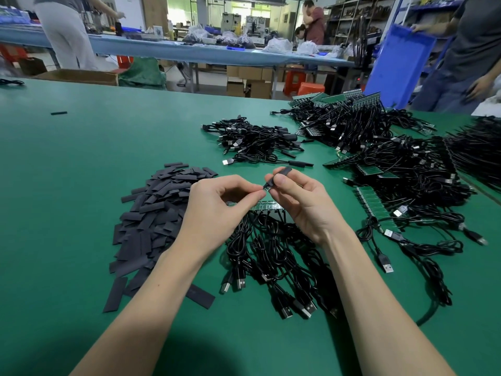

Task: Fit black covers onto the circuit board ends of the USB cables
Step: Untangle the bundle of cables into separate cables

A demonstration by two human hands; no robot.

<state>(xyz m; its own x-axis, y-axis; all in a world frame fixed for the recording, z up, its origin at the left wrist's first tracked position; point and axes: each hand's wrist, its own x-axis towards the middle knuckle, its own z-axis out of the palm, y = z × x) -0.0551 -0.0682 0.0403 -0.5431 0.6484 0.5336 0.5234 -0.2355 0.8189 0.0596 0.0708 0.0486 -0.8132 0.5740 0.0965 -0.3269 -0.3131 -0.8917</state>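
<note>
On the green work mat (81, 164), two bare hands meet above a strip of small green circuit boards (267, 205) whose black USB cables (271, 256) fan out toward the viewer. The right hand (298, 202) pinches one flat black sleeve cover (282, 172) between thumb and forefinger, its lower end touching a small circuit board tip (266, 188). The left hand (217, 210) has its fingers curled, thumb and forefinger pinching close at that same tip; the board piece is too small to tell how much of it the cover already hides.

Left of the hands lies one loose heap of flat black covers (151, 213), too many and too overlapped to count. One stray cover (58, 113) lies alone far off on the mat.

Beyond the hands sits one smaller pile of cables with covers fitted (252, 139), touching nothing else. To the right spreads a large tangle of cables on green board strips (393, 164); at least four strips show, the rest buried.

At the mat's right far edge, one blue plastic crate (398, 66) stands tilted, held by a person in a dark shirt (477, 44). Three other people show in the background: one in light trousers (65, 31) at the long blue bench (189, 50), two near the shelves.
</note>
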